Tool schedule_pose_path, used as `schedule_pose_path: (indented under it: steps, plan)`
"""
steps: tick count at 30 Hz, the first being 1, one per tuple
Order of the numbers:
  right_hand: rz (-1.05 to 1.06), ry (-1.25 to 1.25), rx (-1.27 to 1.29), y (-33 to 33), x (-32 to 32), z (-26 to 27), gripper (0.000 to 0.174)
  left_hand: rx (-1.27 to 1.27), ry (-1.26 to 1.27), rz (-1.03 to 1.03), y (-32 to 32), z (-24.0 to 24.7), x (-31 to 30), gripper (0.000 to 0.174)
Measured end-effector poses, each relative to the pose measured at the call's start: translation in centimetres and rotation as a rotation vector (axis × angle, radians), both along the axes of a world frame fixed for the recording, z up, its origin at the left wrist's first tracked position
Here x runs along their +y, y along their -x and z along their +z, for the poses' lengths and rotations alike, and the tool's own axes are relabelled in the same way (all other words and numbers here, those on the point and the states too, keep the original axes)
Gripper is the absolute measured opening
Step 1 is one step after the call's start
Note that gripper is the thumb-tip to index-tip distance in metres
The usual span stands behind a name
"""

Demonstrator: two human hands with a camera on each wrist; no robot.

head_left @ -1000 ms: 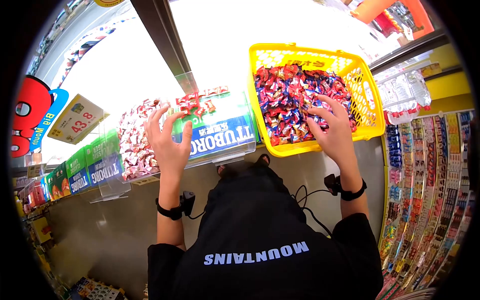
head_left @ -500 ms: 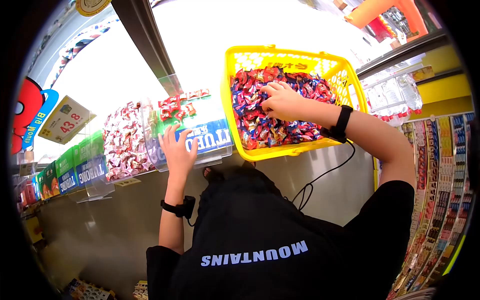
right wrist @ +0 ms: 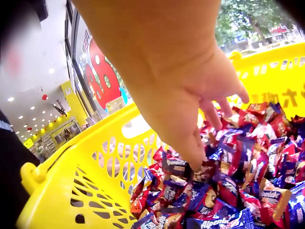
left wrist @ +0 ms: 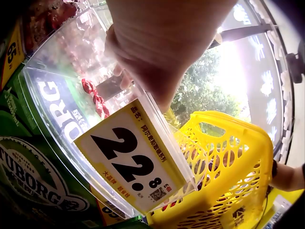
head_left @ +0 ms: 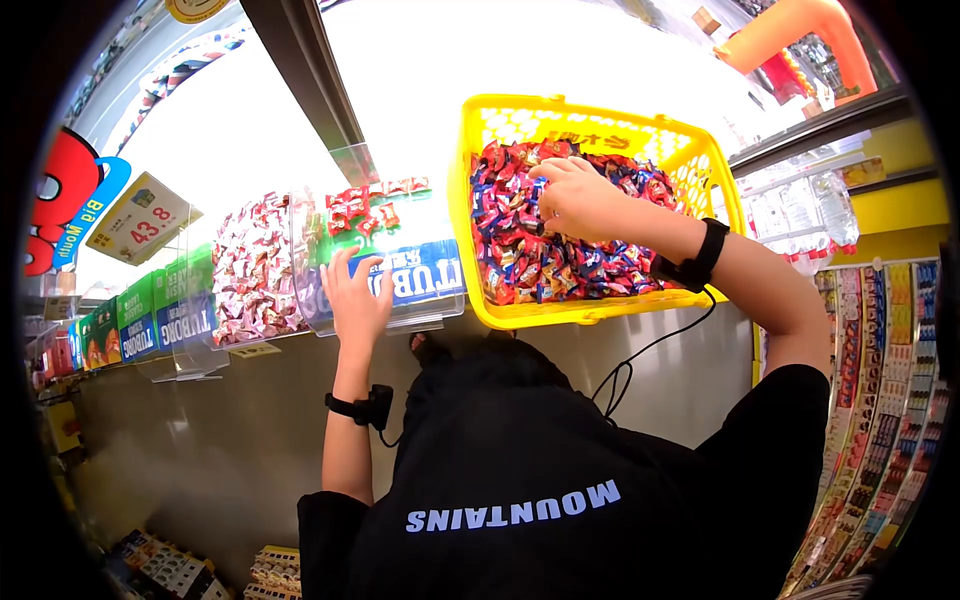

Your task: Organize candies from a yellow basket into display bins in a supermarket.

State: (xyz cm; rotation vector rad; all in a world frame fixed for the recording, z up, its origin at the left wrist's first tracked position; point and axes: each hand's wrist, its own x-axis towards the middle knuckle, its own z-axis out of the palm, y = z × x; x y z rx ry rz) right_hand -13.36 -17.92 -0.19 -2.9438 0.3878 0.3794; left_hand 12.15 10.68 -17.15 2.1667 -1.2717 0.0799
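Note:
The yellow basket (head_left: 735, 200) is filled with red and blue wrapped candies (head_left: 520, 260). Over its left part the right hand (head_left: 585, 200) reaches down; in the right wrist view that hand (right wrist: 190, 105) has its thumb and fingers spread, fingertips among the candies (right wrist: 228, 191). Whether a candy is between them cannot be told. The left hand (head_left: 358, 300), fingers apart and loosely bent, is at the front of a clear bin (head_left: 430, 310) holding a few red candies (head_left: 350, 208). In the left wrist view the left hand (left wrist: 162, 52) is above the bin's edge, its fingers partly hidden.
Pink wrapped candies (head_left: 262, 270) fill the compartment on the left. Green Tuborg boxes (head_left: 138, 300) line the shelf further left, below a price sign (head_left: 145, 220). A window post (head_left: 305, 70) stands behind the bins. Shelves of small packets (head_left: 880, 380) are at the right.
The right hand swung left over the basket and lowered into the candies, its forearm now crossing the basket. The left hand moved slightly lower, off the red candies. The head view also shifted.

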Motion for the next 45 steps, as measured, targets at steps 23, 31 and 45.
schedule_pose_path:
  steps: [23,31,45]
  plan:
    - [-0.199,-0.163,-0.728,7.5,11.4,5.7,0.018,0.147,0.171,-0.447,4.9,17.9,-1.8,0.029]
    - [-0.151,-0.224,-0.965,3.6,14.1,2.9,0.019,-0.006,0.143,-0.670,7.9,19.1,-3.1,0.028]
    - [-0.279,-0.071,-0.843,2.9,14.3,0.4,0.028,-0.220,0.089,0.027,-3.6,11.4,4.8,0.018]
